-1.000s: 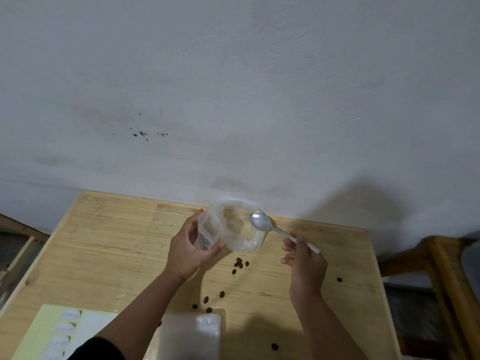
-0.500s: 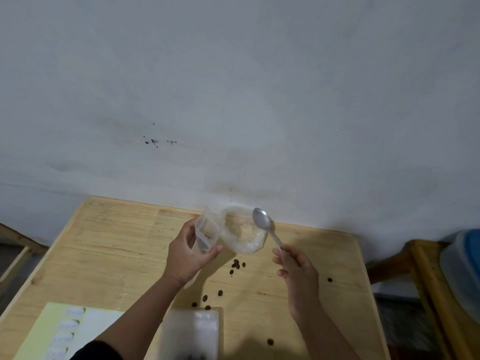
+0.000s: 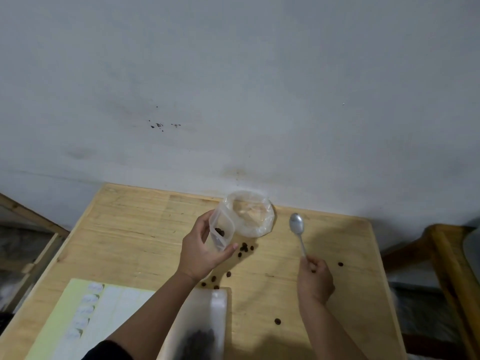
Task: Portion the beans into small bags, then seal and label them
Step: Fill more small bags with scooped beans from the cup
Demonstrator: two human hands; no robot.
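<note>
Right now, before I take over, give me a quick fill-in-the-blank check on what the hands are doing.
1. The left hand holds a small clear ____ with a few beans inside.
2. The right hand grips the handle of a metal ____.
3. The spoon's bowl is ____ of beans.
4. Loose beans lie scattered on the wooden ____.

Missing words: bag; spoon; empty; table

A pale wooden table with visible grain stands against a wall. Directly on it lie scattered dark brown beans, a crumpled clear plastic bag near the far edge, a yellow-green label sheet and a translucent white plastic container at the near edge.
</note>
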